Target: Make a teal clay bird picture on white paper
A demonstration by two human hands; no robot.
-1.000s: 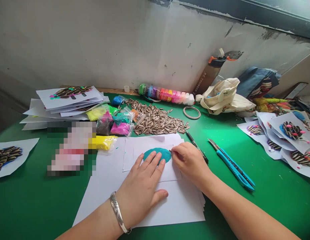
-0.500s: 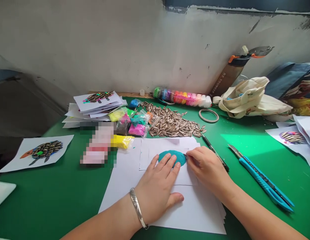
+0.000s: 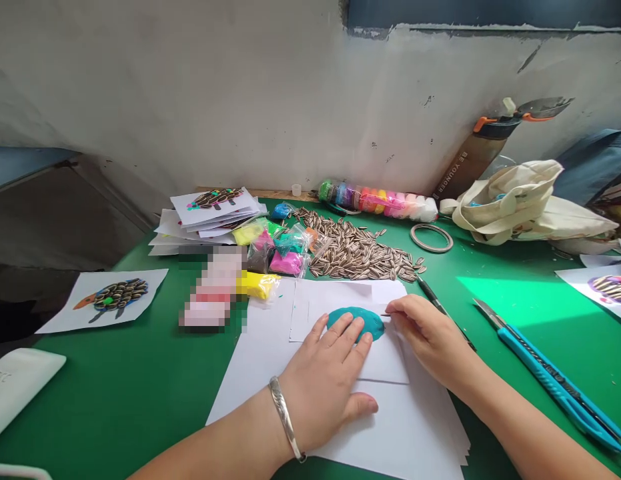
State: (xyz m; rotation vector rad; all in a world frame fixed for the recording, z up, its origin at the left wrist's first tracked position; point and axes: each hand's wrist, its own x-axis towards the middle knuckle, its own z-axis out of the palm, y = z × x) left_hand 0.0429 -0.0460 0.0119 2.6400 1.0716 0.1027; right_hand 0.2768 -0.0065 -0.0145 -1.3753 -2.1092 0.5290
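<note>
A flattened teal clay shape [image 3: 357, 323] lies on a sheet of white paper [image 3: 350, 353], on top of a loose paper stack [image 3: 410, 433]. My left hand [image 3: 323, 383] rests flat over the shape's left part, fingers spread, with a silver bangle [image 3: 285, 417] on the wrist. At the shape's right edge, my right hand [image 3: 425, 333] pinches a thin metal tool [image 3: 386, 314]. Its tip is at the clay's edge, and most of the tool is hidden by my fingers.
A spill of striped sunflower seeds [image 3: 360, 252] and bags of coloured clay [image 3: 285, 250] lie beyond the paper. A black pen [image 3: 440, 307] and a blue craft knife [image 3: 553, 380] lie to the right. Seed pictures on paper [image 3: 215, 207] stand at the back left.
The whole scene has shifted right in the view as my head turned. Both hands stay at the teal clay, with the right hand's tool still at its right edge.
</note>
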